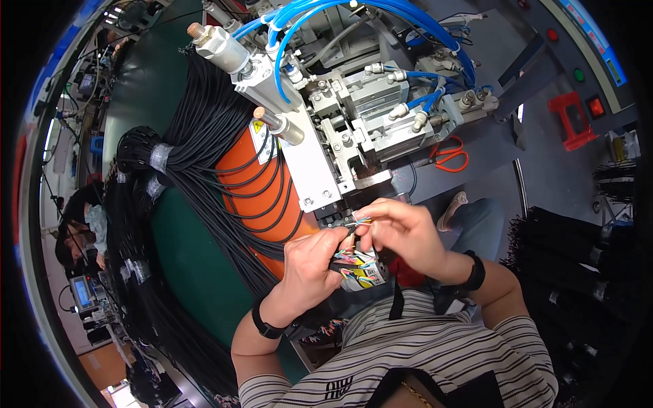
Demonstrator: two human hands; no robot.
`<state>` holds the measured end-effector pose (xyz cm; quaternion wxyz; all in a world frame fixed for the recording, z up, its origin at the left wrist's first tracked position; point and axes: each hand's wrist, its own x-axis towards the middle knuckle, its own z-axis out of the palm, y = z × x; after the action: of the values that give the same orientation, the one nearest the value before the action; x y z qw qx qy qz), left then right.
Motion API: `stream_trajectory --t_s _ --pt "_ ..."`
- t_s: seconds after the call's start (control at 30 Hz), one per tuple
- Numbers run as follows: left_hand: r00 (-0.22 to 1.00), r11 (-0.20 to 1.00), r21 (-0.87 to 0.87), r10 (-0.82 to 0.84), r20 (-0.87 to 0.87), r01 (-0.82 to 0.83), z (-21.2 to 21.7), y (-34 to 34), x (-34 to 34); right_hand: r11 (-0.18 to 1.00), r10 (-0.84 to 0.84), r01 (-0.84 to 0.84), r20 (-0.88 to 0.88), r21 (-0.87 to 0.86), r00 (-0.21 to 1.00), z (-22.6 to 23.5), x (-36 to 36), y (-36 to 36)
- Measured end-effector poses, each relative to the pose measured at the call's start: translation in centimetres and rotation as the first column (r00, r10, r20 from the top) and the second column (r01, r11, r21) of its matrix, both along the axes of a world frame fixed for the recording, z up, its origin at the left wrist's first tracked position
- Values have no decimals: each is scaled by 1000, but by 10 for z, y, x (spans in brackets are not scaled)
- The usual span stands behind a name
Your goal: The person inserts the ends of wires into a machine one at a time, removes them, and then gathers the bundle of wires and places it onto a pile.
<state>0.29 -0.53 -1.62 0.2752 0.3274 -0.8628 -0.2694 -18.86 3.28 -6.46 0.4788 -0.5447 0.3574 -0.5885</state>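
My left hand (311,266) is closed around several black cables, whose stripped ends fan out in thin coloured wires (348,254) beside its fingers. Thumb and fingers of my right hand (408,236) pinch the coloured wires at the end of one cable (362,222), just in front of the machine. Under both hands sits a yellow and white wrapped block (367,275), partly covered by more wire ends. Metal clamps and cylinders of the pneumatic machine (309,160) stand directly beyond my fingertips.
A thick bundle of black cables (204,129) lies over an orange panel (252,180) and green table (178,234) to the left. Orange-handled scissors (450,155) rest right of the machine. Further cable bundles (564,251) hang at right. Another person (78,234) is at far left.
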Motion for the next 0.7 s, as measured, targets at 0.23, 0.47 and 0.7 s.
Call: stream_trajectory --t_s 0.23,0.47,0.7 --pt "997 974 215 -66 -32 71 7 -5 6 755 212 -511 584 411 783 -1 -19 -13" --pt "966 791 559 -157 -204 247 6 -18 23 755 358 -582 554 302 752 -5 -23 -21" --pt "947 621 723 -106 -304 302 14 -20 24 757 417 -574 447 311 792 7 -23 -25"
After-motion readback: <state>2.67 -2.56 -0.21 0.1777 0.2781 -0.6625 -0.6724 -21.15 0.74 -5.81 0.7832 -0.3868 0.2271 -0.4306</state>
